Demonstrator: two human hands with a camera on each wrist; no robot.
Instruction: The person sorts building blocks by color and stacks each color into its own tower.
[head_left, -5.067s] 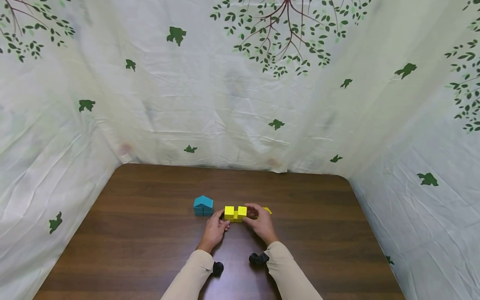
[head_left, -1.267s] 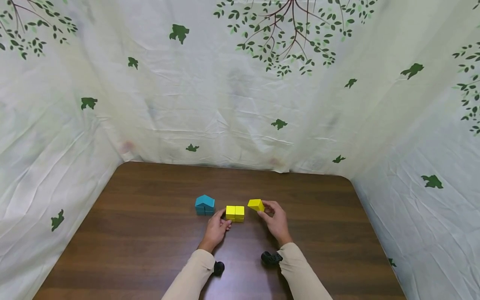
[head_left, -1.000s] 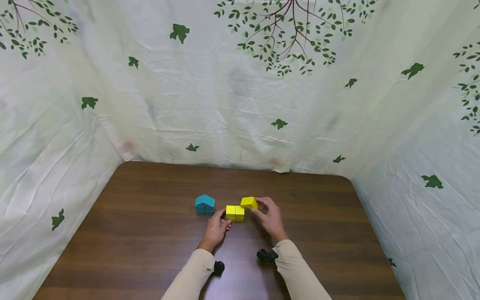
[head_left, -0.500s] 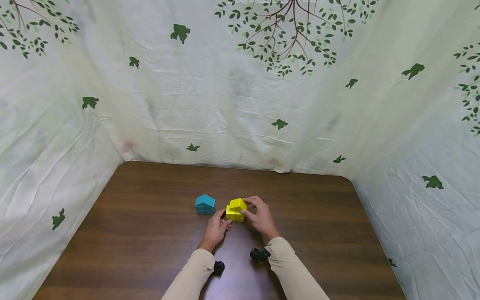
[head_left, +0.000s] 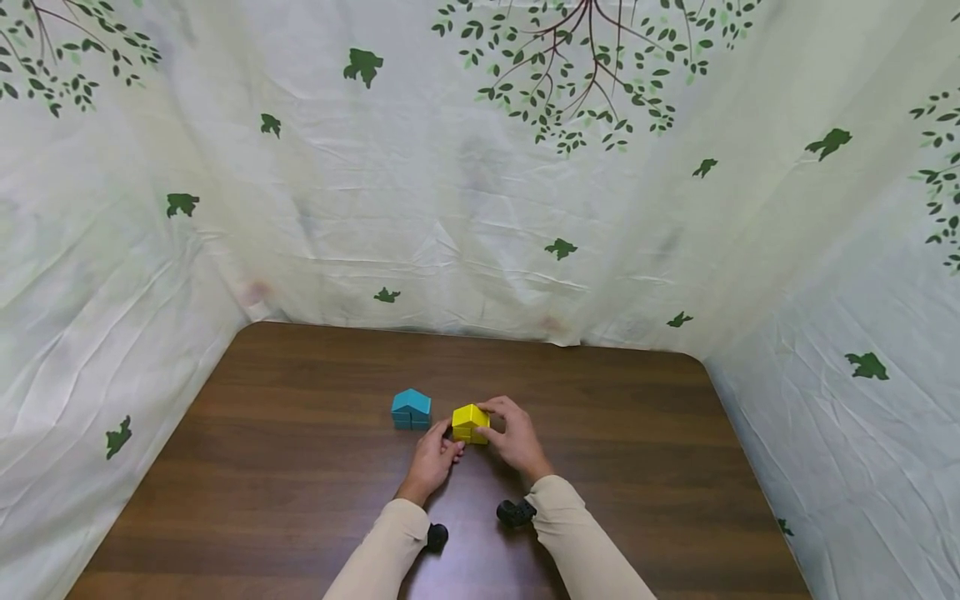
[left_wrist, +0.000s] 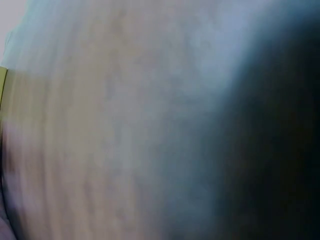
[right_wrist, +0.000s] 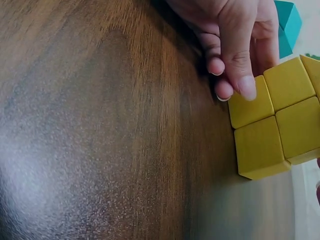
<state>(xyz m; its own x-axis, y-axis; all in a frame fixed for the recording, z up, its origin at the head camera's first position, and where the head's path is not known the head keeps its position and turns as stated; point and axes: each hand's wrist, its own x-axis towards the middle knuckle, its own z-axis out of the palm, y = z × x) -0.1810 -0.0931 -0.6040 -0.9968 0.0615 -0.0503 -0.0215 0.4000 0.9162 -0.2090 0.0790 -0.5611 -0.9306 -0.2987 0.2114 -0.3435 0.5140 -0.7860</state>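
A small house of yellow blocks stands mid-table: cubes (right_wrist: pixel 300 125) stacked two wide and two high, with a yellow roof block (head_left: pixel 469 413) lying across the top. My left hand (head_left: pixel 431 460) grips the lower left cube; in the right wrist view its thumb (right_wrist: pixel 240 70) lies on the cube's front face. From the right, my right hand (head_left: pixel 517 437) pinches the roof block between thumb and fingers. Only a sliver of yellow block (left_wrist: pixel 2 85) shows at the left edge of the blurred left wrist view.
Just left of the yellow house stands a similar blue block house (head_left: pixel 411 410). Both are on a brown wooden table (head_left: pixel 300 483), with a white leaf-printed cloth (head_left: pixel 450 208) hanging behind and at both sides. Black wrist cameras (head_left: pixel 516 512) sit under the sleeves.
The right hand has set two yellow cubes side by side on the lower ones, then carried the roof block in from the right and onto them. The left hand has stayed put.
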